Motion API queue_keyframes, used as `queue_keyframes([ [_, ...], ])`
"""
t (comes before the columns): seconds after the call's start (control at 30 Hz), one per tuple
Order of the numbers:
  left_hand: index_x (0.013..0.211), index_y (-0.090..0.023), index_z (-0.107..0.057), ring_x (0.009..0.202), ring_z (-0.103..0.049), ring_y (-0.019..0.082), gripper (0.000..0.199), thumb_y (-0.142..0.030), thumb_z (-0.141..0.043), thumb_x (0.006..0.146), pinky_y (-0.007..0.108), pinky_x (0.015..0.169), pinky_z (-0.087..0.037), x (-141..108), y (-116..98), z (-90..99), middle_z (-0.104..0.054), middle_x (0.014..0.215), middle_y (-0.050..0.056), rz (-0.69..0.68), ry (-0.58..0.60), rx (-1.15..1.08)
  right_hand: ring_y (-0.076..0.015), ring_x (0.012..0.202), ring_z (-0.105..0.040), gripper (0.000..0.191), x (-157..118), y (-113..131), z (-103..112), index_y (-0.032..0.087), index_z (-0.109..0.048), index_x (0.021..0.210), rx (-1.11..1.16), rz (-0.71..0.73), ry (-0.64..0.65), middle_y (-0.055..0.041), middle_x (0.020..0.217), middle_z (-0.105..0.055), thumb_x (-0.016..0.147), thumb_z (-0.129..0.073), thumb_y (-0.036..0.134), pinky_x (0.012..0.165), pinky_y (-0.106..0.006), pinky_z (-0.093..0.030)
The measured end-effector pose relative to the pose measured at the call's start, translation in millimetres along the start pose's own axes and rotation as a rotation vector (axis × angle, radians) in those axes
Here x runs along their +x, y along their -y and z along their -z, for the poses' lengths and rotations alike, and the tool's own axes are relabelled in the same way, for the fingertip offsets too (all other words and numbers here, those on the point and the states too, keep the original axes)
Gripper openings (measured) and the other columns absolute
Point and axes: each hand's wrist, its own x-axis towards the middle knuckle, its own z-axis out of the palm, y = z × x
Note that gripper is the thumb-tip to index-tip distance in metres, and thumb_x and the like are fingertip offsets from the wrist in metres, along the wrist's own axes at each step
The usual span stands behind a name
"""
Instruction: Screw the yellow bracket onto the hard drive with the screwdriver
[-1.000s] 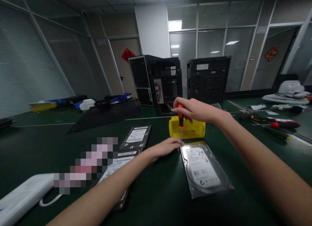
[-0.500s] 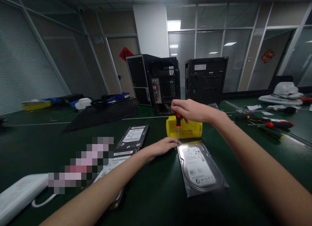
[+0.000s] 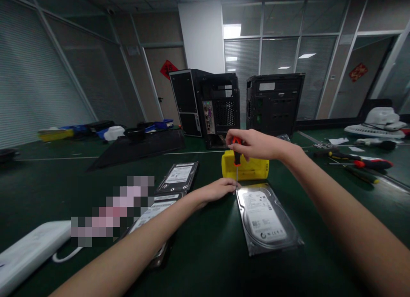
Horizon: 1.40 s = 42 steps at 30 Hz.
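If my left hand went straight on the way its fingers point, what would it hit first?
Probably the screwdriver shaft, right beside your left hand at the far left corner of the hard drive; whether they touch is unclear.

Dim light leaves glare on the silver hard drive (image 3: pixel 267 218).

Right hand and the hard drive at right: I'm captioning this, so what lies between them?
The head view shows a screwdriver, from the right hand down by the far left corner of the hard drive, the left hand at its tip.
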Motion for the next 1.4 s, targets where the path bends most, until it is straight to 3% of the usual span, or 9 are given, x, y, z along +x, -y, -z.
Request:
queue_keyframes([
  [0.2,0.104,-0.016,-0.059,0.104,-0.050,0.017,0.029,-0.022,-0.041,0.082,0.026,0.092,-0.034,1.2,2.8,-0.8,-0.060,0.109,0.003,-0.023,-0.001,0.004,-0.0089,0.059,-0.058,0.019,-1.6,0.4,2.5,0.017,-0.048,0.096,0.031,-0.003,0.037,-0.0034,0.086,-0.060,0.086,-0.038,0.030,0.058,-0.023,-0.042],
  [0.37,0.105,-0.016,-0.059,0.104,-0.049,0.018,0.030,-0.023,-0.041,0.082,0.028,0.093,-0.033,-0.5,3.6,-1.1,-0.059,0.111,0.004,-0.007,0.000,0.001,-0.0118,0.066,-0.055,0.036,1.5,-2.9,1.0,0.016,-0.054,0.094,-0.036,0.010,-0.019,-0.0045,0.081,-0.058,0.087,-0.034,0.044,0.061,-0.025,-0.042],
  [0.53,0.106,-0.015,-0.058,0.105,-0.048,0.018,0.031,-0.022,-0.041,0.082,0.028,0.093,-0.032,-2.6,0.7,-1.1,-0.058,0.111,0.005,-0.008,0.009,0.003,-0.0145,0.083,-0.050,0.030,3.8,-7.5,0.2,0.015,-0.061,0.097,-0.172,0.059,-0.112,-0.0084,0.095,-0.048,0.084,-0.043,0.035,0.077,-0.029,-0.040],
  [0.87,0.106,-0.018,-0.059,0.106,-0.048,0.018,0.031,-0.025,-0.041,0.082,0.029,0.094,-0.031,0.3,8.0,0.3,-0.058,0.113,0.003,-0.025,0.013,0.007,-0.0149,0.082,-0.044,0.035,4.1,-6.6,-1.3,0.017,-0.061,0.106,-0.168,0.073,-0.132,-0.0061,0.087,-0.043,0.085,-0.042,0.038,0.078,-0.030,-0.039],
  [1.4,0.104,-0.017,-0.059,0.102,-0.049,0.018,0.031,-0.021,-0.041,0.081,0.028,0.092,-0.033,2.0,6.4,-0.9,-0.060,0.107,0.003,-0.030,0.017,0.012,-0.0149,0.085,-0.045,0.033,4.4,-3.8,1.1,0.016,-0.059,0.111,-0.120,0.051,-0.103,-0.0062,0.088,-0.041,0.086,-0.039,0.023,0.084,-0.030,-0.037],
])
